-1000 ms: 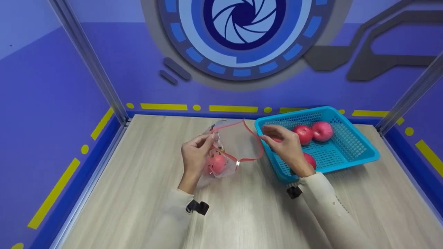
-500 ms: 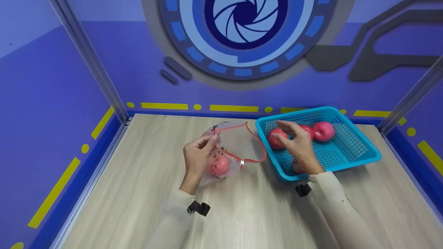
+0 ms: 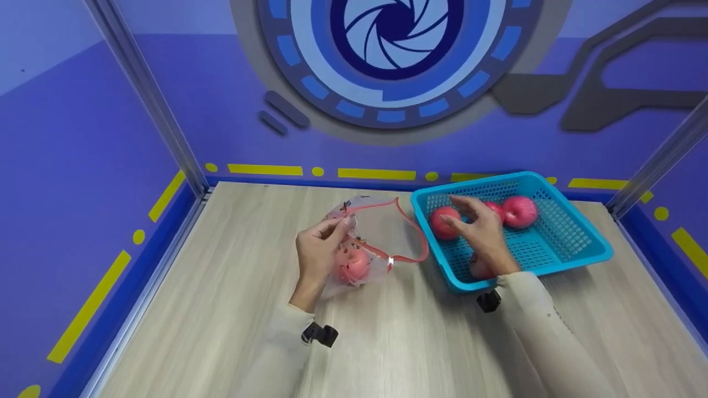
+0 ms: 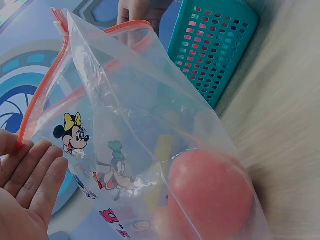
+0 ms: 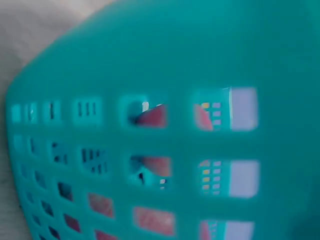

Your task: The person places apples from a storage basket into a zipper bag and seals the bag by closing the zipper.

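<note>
My left hand [image 3: 318, 251] pinches the red-edged rim of a clear zip bag [image 4: 130, 115] printed with cartoon figures. An apple [image 3: 353, 264] lies low inside the bag, whose mouth gapes toward the basket. Over the blue-green plastic basket [image 3: 600, 250], my right hand [image 3: 485, 236] hovers with thumb and fingers spread apart. Beside its thumb, at the basket's left end, is a red apple [image 3: 441, 226]; contact cannot be made out. In the right wrist view the basket wall [image 5: 150, 60] fills nearly everything and hides that hand.
Other apples are in the basket: a pinkish one [image 3: 520, 211], one partly behind the right fingers [image 3: 480, 207], and one near the front wall under the wrist [image 3: 480, 268]. A wood-grain table [image 3: 232, 309] lies below, with blue printed panels [image 3: 182, 99] behind and at the sides.
My right hand has moved right, away from the bag's mouth and over the basket, uncovering the left apple. The left hand keeps its pinch on the bag, with only slight movement.
</note>
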### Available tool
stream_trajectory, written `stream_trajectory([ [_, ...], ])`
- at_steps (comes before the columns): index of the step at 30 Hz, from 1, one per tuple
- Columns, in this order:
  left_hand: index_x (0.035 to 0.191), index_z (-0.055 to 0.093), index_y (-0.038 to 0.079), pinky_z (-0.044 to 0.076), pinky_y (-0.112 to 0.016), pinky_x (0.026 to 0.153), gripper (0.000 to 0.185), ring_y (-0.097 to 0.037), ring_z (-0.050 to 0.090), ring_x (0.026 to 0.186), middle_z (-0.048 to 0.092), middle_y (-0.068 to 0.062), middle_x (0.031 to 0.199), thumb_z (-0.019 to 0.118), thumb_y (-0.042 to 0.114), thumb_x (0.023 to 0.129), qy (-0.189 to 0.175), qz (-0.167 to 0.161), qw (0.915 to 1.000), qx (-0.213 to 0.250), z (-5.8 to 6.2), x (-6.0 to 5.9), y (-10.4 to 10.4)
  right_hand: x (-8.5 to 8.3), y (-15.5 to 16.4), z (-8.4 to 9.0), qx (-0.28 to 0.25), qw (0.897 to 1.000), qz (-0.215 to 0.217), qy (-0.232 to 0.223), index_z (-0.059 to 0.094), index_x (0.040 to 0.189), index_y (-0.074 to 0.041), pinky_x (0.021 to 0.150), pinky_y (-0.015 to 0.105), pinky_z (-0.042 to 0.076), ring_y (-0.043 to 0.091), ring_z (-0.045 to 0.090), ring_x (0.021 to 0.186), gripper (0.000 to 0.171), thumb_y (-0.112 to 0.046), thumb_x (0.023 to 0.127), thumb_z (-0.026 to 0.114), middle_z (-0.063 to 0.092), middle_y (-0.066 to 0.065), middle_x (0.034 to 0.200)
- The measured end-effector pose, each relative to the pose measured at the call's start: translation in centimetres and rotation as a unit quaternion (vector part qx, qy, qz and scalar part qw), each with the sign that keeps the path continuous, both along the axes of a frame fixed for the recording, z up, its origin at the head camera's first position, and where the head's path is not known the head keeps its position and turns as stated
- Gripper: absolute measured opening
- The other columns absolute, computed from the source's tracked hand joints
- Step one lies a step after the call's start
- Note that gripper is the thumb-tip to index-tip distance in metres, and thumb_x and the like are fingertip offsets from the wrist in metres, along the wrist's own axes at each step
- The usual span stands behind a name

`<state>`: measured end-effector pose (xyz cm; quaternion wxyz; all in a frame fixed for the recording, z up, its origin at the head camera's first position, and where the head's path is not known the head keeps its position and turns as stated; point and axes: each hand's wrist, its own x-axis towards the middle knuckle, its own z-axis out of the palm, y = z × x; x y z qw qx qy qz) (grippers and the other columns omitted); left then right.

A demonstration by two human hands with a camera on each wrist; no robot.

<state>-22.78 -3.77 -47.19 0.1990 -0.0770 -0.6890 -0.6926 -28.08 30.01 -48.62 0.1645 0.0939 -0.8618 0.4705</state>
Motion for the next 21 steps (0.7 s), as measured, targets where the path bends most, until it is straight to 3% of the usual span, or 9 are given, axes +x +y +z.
stream_trajectory([
  [5,0.099,0.084,0.003,0.061,-0.03,0.069,0.013,-0.022,0.072,0.075,0.077,-0.008,0.084,0.081,0.016,0.097,0.006,0.004,0.9999,-0.007,-0.1,-0.1,0.0,-0.5,0.5,-0.6,-0.003,1.0,0.017,-0.023,0.061,0.147,-0.004,0.108,0.06,0.047,0.037,0.06,0.131,0.063,-0.022,0.093,0.086,0.064,0.017,0.144],
  [12,0.098,0.084,0.005,0.06,-0.032,0.066,0.012,-0.02,0.073,0.075,0.077,-0.004,0.083,0.08,0.016,0.098,0.006,0.005,0.9999,-0.013,-0.2,-0.1,0.2,-1.0,0.8,-0.9,0.003,0.996,0.049,-0.079,0.049,0.157,-0.006,0.112,0.064,0.041,0.04,0.045,0.146,0.087,-0.047,0.089,0.086,0.05,0.017,0.159],
  [21,0.101,0.083,0.001,0.062,-0.031,0.073,0.012,-0.021,0.075,0.079,0.079,-0.008,0.089,0.079,0.012,0.098,0.004,-0.004,1.0,-0.001,-0.3,0.0,0.4,-1.0,1.4,-1.4,0.006,0.991,0.032,-0.131,0.042,0.161,-0.007,0.116,0.061,0.038,0.04,0.038,0.151,0.091,-0.046,0.091,0.085,0.045,0.018,0.163],
])
